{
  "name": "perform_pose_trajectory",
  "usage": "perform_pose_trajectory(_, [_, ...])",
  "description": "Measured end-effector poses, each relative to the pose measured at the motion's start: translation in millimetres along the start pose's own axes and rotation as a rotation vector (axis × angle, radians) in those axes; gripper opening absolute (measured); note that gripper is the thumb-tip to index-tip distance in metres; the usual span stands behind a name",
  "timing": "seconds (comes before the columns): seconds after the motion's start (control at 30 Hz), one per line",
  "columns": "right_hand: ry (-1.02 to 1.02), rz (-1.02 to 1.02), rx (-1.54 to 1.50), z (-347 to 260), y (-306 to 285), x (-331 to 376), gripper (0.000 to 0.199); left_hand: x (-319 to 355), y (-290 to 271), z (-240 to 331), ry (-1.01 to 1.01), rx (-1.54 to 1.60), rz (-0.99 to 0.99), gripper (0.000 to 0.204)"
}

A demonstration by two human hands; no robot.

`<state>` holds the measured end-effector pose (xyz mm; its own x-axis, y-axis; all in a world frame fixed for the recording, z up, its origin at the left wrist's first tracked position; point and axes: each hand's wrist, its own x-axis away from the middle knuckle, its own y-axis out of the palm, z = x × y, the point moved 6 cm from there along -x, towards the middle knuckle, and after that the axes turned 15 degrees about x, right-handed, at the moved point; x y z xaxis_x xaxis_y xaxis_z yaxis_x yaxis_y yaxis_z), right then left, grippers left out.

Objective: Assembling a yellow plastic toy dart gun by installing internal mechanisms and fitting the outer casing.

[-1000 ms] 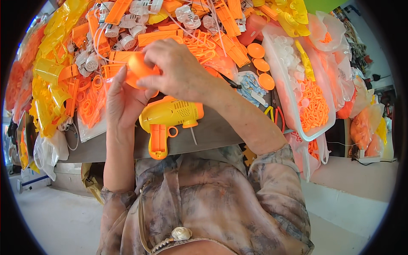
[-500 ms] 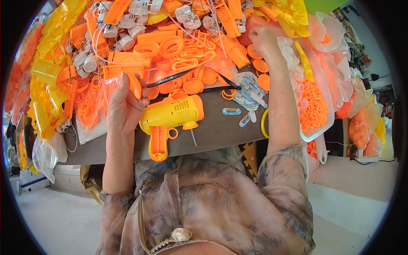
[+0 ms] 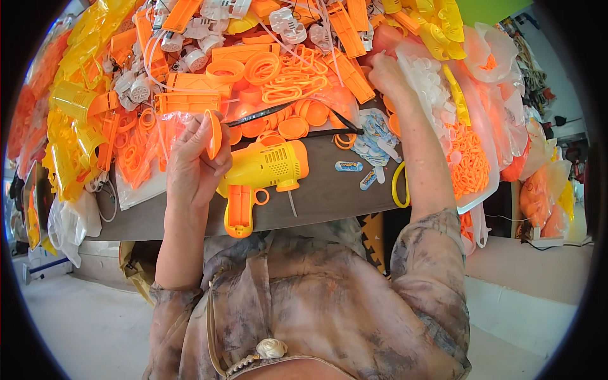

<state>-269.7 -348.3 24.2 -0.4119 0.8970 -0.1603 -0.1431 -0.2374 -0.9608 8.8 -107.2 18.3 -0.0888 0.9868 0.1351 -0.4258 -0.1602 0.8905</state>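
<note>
My left hand (image 3: 193, 158) pinches an orange round cap (image 3: 214, 134), seen nearly edge-on, between thumb and fingers. Right beside that hand, a yellow toy gun body (image 3: 269, 166) lies on the table, with an orange trigger ring and an open-sided orange handle (image 3: 240, 208). My right hand (image 3: 389, 76) reaches to the far right of the pile, fingers curled in at a reddish plastic bag (image 3: 386, 39). Whatever those fingertips grip is too small or hidden to make out. Several orange round caps (image 3: 293, 128) lie in a clear bag between the hands.
Orange rings (image 3: 261, 68), white motor units (image 3: 288, 25) and yellow shells (image 3: 76, 101) crowd the table's back and left. Blue sticker labels (image 3: 373, 142) and a yellow hoop (image 3: 399, 183) lie near my right forearm. A tub of small orange parts (image 3: 467, 161) stands at right.
My left hand has shifted slightly right and turned, bringing the orange cap more upright, in front of the gun's rear end. My right hand has dropped slightly, staying by the reddish bag.
</note>
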Motion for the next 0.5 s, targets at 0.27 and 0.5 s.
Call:
perform_pose_trajectory(0.27, [-0.266,-0.041,0.508,-3.6,-21.8,-5.4,0.014,3.9,2.0,0.2,0.025,-0.05,-0.063,0.012])
perform_pose_trajectory(0.5, [-0.478,-0.261,0.611,-7.2,19.7,-6.9,0.016,9.7,4.2,-2.1,0.018,-0.071,-0.011,0.014])
